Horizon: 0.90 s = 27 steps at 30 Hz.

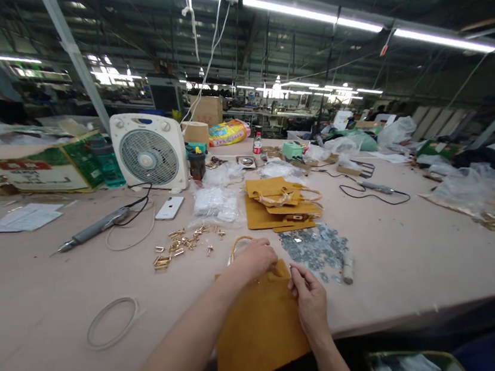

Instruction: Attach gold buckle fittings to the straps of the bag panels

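Mustard-yellow bag panel (259, 334) lies flat at the near edge of the tabletop (38, 283), a little right of the middle. Its long axis runs away from the person, and its lower end hangs over the edge. Both hands are on its far end. The left hand (256, 258) sits on the top edge beside a thin looped handle (236, 244), its fingers curled shut over the material. The right hand (309, 298) is at the upper right corner, thumb and forefinger pinched together on the panel's edge; whether a small part sits between them cannot be told. The panel reaches back from both sets of fingers toward the person, and the two hands are equally close to it.

Just beyond the right hand is a spread of small silver parts (316, 246) with a short white cylinder (348, 269) at its near side. To the left, scattered gold fittings (182, 241) lie loose. Farther toward the middle is a stack of finished yellow bags (279, 202), and next to it clear plastic packets (216, 204) hold white pieces.

A powered screwdriver (93, 230), a white phone (169, 207) and a box fan (149, 152) stand toward the far left, and a pale ring (113, 321) lies near the front left. A cardboard box (46, 165) at the far left corner has its contents hidden. Below the near edge, a bin (409, 367) holds crumpled clear plastic.
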{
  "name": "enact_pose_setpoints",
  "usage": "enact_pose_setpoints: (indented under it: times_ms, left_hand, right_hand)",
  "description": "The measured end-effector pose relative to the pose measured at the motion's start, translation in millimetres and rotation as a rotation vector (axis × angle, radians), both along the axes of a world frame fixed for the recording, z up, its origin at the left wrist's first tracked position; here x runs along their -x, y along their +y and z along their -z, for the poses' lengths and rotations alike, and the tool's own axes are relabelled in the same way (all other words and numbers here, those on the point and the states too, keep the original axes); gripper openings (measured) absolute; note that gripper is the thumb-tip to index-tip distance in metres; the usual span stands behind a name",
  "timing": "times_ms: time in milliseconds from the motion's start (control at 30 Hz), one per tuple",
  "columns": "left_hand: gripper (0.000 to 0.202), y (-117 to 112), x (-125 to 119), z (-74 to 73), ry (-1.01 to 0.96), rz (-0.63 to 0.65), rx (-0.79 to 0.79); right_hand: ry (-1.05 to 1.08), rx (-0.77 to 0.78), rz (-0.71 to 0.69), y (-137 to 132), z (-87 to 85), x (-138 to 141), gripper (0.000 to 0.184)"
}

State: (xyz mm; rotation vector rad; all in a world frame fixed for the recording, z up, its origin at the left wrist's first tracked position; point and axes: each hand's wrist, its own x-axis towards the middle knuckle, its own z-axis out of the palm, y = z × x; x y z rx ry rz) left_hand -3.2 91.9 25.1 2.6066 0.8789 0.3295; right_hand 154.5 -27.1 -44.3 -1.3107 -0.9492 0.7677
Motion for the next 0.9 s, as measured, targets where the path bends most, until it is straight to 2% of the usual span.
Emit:
enact_pose_setpoints:
  times_ms: [200,267,333,400,467,567,667,767,900]
  left_hand:
    - [0.005,3,-12,-11.2,-0.066,-0.074,0.153]
    - [0.011,-2,-17,-14.9,-0.136,-0.117,0.199]
    - [0.024,-8,-23,-16.9,-0.234,-0.164,0.242]
    - [0.045,-13,-28,-16.7,-0.323,-0.217,0.280]
    - [0.056,-18,-29,-14.7,-0.381,-0.278,0.297]
    - [0.043,-26,-15,-9.6,-0.393,-0.393,0.260]
    - [0.025,-39,9,-3.2,-0.338,-0.477,0.197]
    - [0.042,-54,28,5.1,-0.185,-0.517,0.146]
    - [0.056,-60,34,16.9,-0.044,-0.524,0.087]
  right_hand:
    - [-0.222,-0.028,-0.189,-2,-9.5,12,0.033]
    - [-0.322,-0.047,-0.207,-1,-9.1,16,0.031]
    - [-0.385,-0.048,-0.162,1,-7.1,17,0.030]
    - [-0.388,-0.023,-0.099,3,-4.1,16,0.033]
    - [-0.334,0.019,-0.052,7,-1.0,13,0.037]
    - [-0.201,0.087,-0.026,13,2.4,7,0.042]
    - [-0.093,0.129,-0.078,20,3.6,-2,0.042]
    - [-0.087,0.146,-0.145,25,3.3,-12,0.046]
    - [-0.129,0.145,-0.160,25,4.8,-18,0.049]
